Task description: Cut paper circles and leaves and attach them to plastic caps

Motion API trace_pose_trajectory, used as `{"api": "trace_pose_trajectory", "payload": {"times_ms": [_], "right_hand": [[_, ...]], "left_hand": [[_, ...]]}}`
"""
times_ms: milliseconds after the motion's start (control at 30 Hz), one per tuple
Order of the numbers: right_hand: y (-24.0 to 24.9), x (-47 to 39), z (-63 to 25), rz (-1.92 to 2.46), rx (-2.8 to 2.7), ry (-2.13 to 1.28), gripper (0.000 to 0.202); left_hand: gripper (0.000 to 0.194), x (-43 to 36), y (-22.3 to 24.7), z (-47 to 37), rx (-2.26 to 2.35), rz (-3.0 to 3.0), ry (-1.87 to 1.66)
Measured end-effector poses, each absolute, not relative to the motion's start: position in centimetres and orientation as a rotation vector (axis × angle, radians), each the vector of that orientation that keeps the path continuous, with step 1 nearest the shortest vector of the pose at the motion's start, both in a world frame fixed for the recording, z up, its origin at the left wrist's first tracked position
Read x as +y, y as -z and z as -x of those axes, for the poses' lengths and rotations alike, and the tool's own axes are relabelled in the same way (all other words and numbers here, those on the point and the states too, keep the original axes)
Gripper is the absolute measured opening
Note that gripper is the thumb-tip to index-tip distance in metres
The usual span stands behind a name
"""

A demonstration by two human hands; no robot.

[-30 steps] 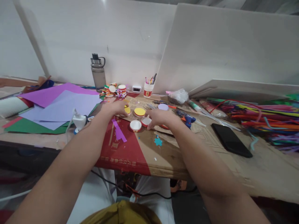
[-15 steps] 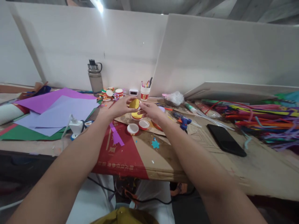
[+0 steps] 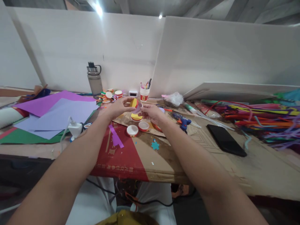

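Observation:
My left hand grips a shallow round piece with a yellow face and a red-and-white rim, like a cut-off paper cup end, tilted above the cardboard. Close beside it, my right hand pinches a pale, purplish, see-through round piece whose kind I cannot make out. Below the hands lies another yellow-faced round piece. Two white shallow cup bottoms, a nearer one and one to its right, sit in front. A purple paper strip and a teal snowflake-shaped cutout lie nearer me.
Purple and lilac paper sheets and a white plug adapter are at left. A water bottle and a paper cup of pens stand behind. Rightward lie a blue glue gun, a black phone and colourful pipe cleaners.
The yellow-faced piece has turned in my left hand, showing its red rim. My right hand has shifted slightly down from it, and the pale see-through piece now shows at its fingertips.

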State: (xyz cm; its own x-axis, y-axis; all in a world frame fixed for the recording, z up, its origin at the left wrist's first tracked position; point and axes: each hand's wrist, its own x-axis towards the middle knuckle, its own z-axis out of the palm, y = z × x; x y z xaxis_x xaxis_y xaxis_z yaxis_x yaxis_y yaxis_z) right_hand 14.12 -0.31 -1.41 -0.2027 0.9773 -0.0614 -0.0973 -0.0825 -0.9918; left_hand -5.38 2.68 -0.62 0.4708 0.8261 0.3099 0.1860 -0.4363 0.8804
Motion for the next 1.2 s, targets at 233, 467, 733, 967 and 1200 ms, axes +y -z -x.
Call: {"api": "trace_pose_trajectory", "payload": {"times_ms": [233,467,733,967,1200], "right_hand": [[1.4,-0.1,-13.9,1.159,-1.231,-1.4,0.015],[2.5,0.6,-14.5,1.307,-1.44,-1.053,0.016],[2.2,0.6,-14.5,1.354,-1.377,-0.973,0.012],[1.8,0.3,-14.5,1.312,-1.395,-0.963,0.011],[2.2,0.1,-14.1,1.143,-1.337,-1.071,0.026]], "left_hand": [[0.06,2.4,0.4,5.5,0.811,-1.779,-0.967],[0.056,2.6,0.5,5.5,0.705,-1.655,-0.925],[0.05,2.1,0.1,5.4,0.646,-1.506,-0.961],[0.047,2.0,0.0,5.5,0.63,-1.425,-0.98],[0.052,2.1,0.6,4.8,0.745,-1.681,-0.937]]}}
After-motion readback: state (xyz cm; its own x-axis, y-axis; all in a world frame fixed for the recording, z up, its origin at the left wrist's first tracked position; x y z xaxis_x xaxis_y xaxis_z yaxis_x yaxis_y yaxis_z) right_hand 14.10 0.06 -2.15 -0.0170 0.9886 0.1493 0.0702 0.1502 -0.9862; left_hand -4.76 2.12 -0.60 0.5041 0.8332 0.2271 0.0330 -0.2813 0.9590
